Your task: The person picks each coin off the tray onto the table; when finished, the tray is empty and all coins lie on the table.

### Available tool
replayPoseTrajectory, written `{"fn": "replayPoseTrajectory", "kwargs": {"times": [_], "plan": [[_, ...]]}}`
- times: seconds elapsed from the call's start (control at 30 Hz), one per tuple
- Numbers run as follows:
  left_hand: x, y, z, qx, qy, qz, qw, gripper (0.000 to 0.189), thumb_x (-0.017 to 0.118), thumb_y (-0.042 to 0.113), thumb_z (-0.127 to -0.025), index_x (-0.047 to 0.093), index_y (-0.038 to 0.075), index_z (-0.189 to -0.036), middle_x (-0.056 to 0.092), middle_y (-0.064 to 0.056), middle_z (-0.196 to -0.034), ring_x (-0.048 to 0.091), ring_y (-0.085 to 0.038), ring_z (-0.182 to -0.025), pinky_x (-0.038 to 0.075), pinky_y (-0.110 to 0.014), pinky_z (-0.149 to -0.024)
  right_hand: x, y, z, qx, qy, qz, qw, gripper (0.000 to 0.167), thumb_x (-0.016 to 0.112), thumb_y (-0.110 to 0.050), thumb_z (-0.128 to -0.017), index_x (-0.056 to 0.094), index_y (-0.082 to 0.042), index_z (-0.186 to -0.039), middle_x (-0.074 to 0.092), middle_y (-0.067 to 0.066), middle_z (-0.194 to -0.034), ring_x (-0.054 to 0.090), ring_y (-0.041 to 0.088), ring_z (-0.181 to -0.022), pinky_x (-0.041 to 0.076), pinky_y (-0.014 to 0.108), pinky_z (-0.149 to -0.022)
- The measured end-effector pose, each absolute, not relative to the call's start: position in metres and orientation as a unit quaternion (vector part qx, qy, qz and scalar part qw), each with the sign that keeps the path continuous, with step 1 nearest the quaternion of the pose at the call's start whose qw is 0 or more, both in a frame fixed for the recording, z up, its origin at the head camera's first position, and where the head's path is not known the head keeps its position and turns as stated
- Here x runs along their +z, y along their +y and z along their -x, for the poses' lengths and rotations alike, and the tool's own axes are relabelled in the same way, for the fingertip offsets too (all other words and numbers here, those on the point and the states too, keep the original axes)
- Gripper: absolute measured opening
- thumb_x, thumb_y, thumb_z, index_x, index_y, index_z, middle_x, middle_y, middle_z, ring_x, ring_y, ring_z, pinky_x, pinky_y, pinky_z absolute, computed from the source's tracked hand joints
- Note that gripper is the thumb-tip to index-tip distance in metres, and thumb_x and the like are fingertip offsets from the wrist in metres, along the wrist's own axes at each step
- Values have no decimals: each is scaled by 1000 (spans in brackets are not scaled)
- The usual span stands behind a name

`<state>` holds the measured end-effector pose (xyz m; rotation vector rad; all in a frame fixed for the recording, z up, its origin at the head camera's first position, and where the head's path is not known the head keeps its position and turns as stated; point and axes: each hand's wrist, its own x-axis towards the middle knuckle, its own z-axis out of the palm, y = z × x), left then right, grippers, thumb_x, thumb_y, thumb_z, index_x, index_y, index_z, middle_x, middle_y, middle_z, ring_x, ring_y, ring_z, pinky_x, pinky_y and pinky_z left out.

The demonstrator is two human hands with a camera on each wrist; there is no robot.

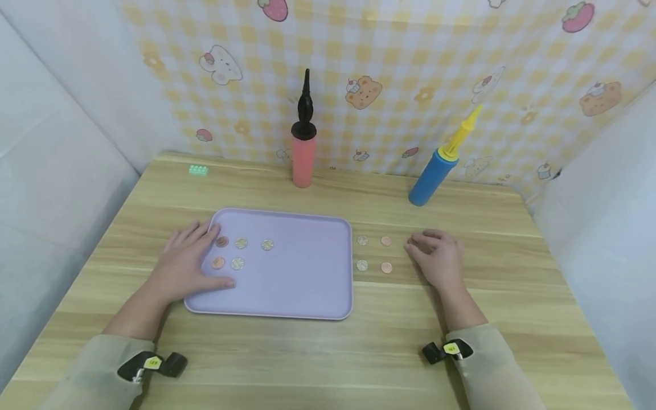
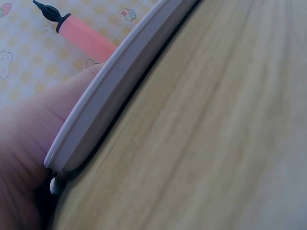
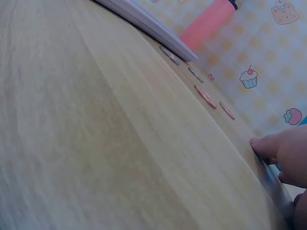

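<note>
A lilac tray (image 1: 297, 273) lies on the wooden table. Spread over the tray's left side is my left hand (image 1: 187, 262), its thumb across the surface and its fingers at the rim. Beside that hand the tray bears copper coins (image 1: 218, 262) and silver coins (image 1: 267, 244). Right of the tray, two silver coins (image 1: 362, 265) and two copper coins (image 1: 386, 267) form a small grid on the wood. My right hand (image 1: 438, 256) rests just beyond them, fingers bent and tips low at the tabletop. Whether a coin is under those fingertips is hidden, also in the right wrist view.
A pink hand pump (image 1: 302, 159) with a black nozzle stands upright behind the tray. Farther right, a blue pump (image 1: 433, 176) with a yellow nozzle leans in the image. A mint-green studded block (image 1: 198, 169) sits at the back left. Patterned cloth (image 1: 400, 62) hangs behind the table.
</note>
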<state>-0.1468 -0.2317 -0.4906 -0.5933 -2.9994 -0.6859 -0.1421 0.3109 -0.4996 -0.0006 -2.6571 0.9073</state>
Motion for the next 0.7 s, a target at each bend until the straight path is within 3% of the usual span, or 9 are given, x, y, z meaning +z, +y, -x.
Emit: {"fn": "replayPoseTrajectory", "kwargs": {"times": [0.33,0.7], "plan": [[-492,-233,148,-213,-959,188,4,134,89,74,-69,36,-6,-162,31,-32,-168,18,-58,-155,5,-76,-122,-496,306,139,304,-941,-5,152,30,78,-16,-99,78,1,-124,62,33,-135,51,46,-130,23,65,-113],[-489,-233,148,-211,-959,188,0,135,89,75,-68,35,-6,-163,30,-32,-168,17,-58,-155,5,-76,-122,-501,302,140,326,-927,6,184,28,78,-17,-97,80,0,-119,65,28,-129,47,48,-129,29,65,-109]]}}
